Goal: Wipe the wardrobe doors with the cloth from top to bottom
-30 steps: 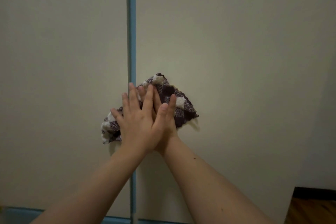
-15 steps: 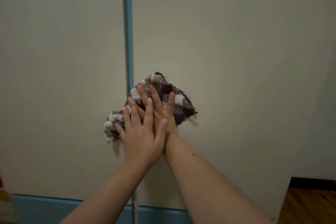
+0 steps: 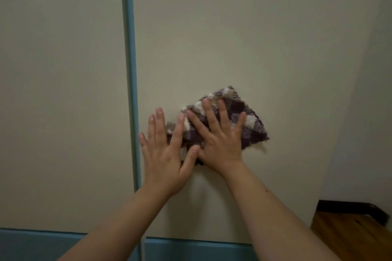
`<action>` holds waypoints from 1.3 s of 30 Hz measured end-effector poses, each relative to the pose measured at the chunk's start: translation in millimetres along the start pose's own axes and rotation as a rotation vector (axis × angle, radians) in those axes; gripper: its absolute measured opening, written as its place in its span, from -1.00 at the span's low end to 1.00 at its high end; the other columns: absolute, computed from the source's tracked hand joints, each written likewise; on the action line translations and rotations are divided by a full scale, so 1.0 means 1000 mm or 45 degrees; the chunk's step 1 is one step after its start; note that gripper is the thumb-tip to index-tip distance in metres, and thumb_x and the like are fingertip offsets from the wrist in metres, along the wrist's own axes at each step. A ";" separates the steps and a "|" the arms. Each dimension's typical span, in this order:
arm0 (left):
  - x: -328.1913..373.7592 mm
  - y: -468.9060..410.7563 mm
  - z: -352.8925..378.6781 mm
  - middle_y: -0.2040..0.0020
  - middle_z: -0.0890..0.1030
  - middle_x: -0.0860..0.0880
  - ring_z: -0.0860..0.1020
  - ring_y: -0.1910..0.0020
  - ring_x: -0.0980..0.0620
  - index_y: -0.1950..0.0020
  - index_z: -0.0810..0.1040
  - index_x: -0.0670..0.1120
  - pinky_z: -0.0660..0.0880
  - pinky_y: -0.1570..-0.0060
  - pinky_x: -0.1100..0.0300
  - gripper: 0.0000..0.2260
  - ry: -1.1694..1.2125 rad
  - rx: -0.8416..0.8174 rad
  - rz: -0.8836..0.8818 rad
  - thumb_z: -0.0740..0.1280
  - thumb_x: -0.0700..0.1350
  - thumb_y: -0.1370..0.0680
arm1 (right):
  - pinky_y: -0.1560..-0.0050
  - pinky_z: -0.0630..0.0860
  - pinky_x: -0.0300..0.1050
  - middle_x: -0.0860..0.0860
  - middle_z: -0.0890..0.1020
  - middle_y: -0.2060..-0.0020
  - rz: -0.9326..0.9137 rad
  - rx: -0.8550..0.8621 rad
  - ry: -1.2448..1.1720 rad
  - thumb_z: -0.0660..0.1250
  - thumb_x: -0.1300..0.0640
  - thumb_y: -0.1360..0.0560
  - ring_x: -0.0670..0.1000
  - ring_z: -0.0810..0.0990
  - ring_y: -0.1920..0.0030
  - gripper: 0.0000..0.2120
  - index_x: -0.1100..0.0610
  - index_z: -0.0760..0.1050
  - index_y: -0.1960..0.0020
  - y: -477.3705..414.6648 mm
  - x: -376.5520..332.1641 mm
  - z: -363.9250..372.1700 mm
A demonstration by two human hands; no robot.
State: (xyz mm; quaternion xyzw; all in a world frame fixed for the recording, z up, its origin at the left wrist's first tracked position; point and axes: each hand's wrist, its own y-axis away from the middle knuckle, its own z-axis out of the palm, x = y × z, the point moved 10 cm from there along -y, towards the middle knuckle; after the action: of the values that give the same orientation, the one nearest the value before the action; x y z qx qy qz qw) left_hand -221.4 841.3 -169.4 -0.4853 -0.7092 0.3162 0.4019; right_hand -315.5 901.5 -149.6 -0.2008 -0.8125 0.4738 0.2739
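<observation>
A dark purple and white checked cloth (image 3: 250, 121) lies flat against the right wardrobe door (image 3: 233, 38), a cream panel. My right hand (image 3: 218, 137) presses on the cloth with straight, spread fingers. My left hand (image 3: 165, 152) lies flat beside it, fingers straight; its index finger and thumb overlap the cloth's left edge and the other fingers touch the bare door. The left wardrobe door (image 3: 63, 91) is a matching cream panel, parted from the right one by a vertical blue strip (image 3: 130, 70).
A blue band (image 3: 191, 250) runs along the doors' bottom edge. To the right stands a pale wall (image 3: 364, 112) with a dark skirting board (image 3: 347, 207) and wooden floor (image 3: 347, 237) below it.
Both hands and the cloth have slid to the right, off the blue strip and onto the right door. The hands, stacked before, now lie side by side.
</observation>
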 end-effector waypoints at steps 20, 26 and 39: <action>-0.039 -0.012 0.006 -0.51 -0.22 -0.24 -0.12 -0.49 -0.22 -0.53 -0.07 0.02 -0.05 -0.39 -0.18 -0.26 -0.032 0.004 -0.433 0.05 0.26 -0.42 | -0.33 -0.27 0.38 -0.01 -0.12 -0.52 0.502 0.180 0.068 0.06 -0.35 -0.33 0.01 -0.30 -0.49 -0.19 -0.21 -0.16 -0.50 0.078 0.186 -0.041; -0.044 -0.012 0.003 -0.53 -0.15 -0.20 0.01 -0.44 -0.30 -0.51 0.04 0.09 0.02 -0.37 -0.18 -0.33 -0.032 0.052 -0.436 0.10 0.21 -0.43 | -0.31 -0.20 0.43 -0.01 -0.15 -0.51 0.590 0.148 0.023 0.14 -0.25 -0.27 0.01 -0.32 -0.48 -0.13 -0.21 -0.18 -0.50 0.117 0.195 -0.029; -0.046 -0.014 -0.006 -0.53 -0.10 -0.15 0.09 -0.41 -0.26 -0.50 0.08 0.13 0.10 -0.32 -0.20 -0.41 -0.032 0.024 -0.422 0.03 0.16 -0.47 | -0.33 -0.23 0.36 -0.02 -0.32 -0.49 0.580 0.094 0.047 -0.16 -0.47 -0.40 0.11 -0.33 -0.48 -0.23 -0.17 -0.20 -0.51 0.144 0.169 -0.004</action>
State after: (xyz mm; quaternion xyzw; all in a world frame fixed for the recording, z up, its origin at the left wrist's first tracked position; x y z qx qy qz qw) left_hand -212.8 794.2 -167.2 -0.3538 -0.7815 0.2582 0.4444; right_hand -433.5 1071.1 -232.0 -0.3773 -0.7231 0.5492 0.1819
